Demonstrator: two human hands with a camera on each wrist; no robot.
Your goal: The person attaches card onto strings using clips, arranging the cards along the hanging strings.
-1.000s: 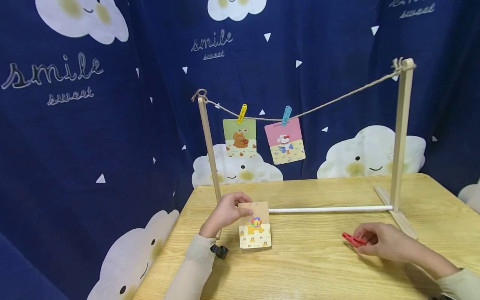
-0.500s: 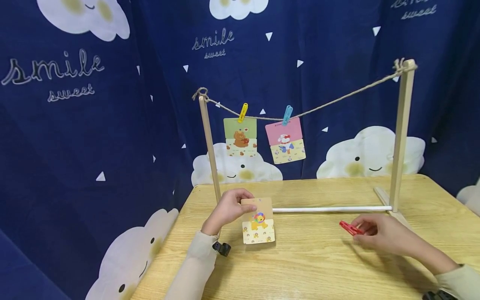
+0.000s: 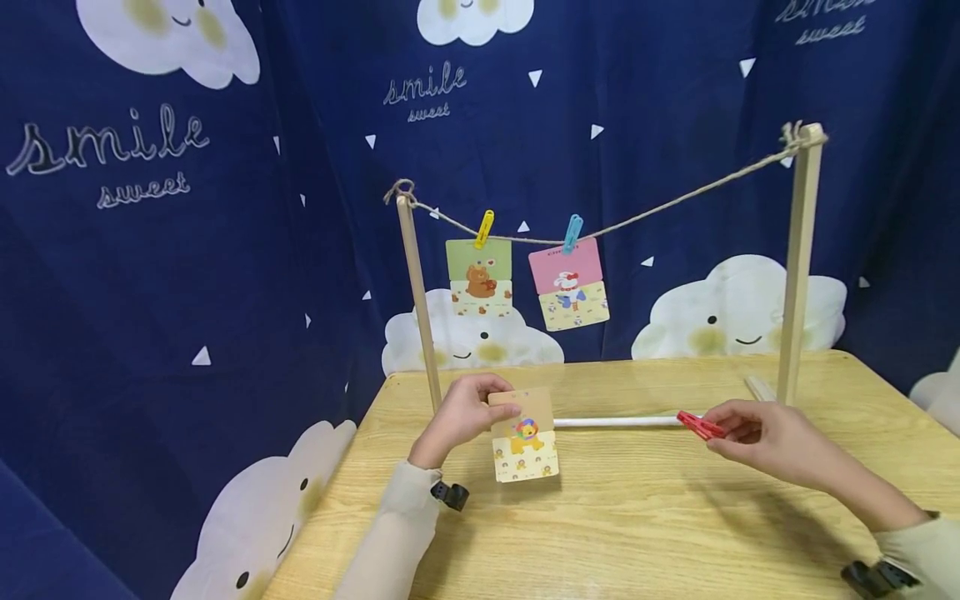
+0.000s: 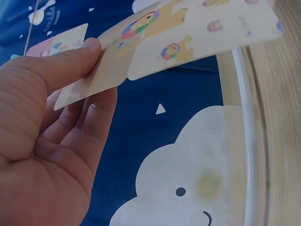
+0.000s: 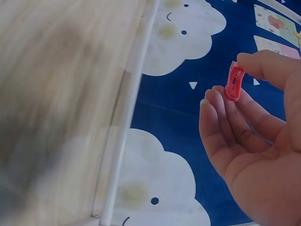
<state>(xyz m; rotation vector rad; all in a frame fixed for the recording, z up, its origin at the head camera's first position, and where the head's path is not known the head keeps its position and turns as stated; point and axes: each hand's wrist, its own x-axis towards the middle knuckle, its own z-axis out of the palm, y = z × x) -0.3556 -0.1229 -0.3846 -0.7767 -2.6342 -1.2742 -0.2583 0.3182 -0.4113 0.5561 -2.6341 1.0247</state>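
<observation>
My left hand (image 3: 465, 415) pinches a card with a lion picture (image 3: 525, 450) by its upper left edge, thumb in front and fingers behind. The card is held up over the table; in the left wrist view the lion card (image 4: 160, 52) spans the top. On the right, my right hand (image 3: 772, 437) holds a red clothespin (image 3: 701, 426) between thumb and fingers. The right wrist view shows the red clothespin (image 5: 234, 81) at the fingertips. Behind, a bear card (image 3: 481, 279) hangs from a yellow clothespin (image 3: 485, 228), and a pink rabbit card (image 3: 570, 287) from a blue clothespin (image 3: 573, 233).
A twine line (image 3: 690, 196) sags between a left wooden post (image 3: 417, 292) and a taller-looking right post (image 3: 799, 267). A white rod (image 3: 615, 422) runs low between them. The wooden table (image 3: 600, 533) lies below; a dark blue cloud-print curtain (image 3: 322, 208) stands behind.
My left hand has lifted the lion card slightly and moved it a little right. My right hand has risen with the red clothespin, away from the table. The hanging cards stay put.
</observation>
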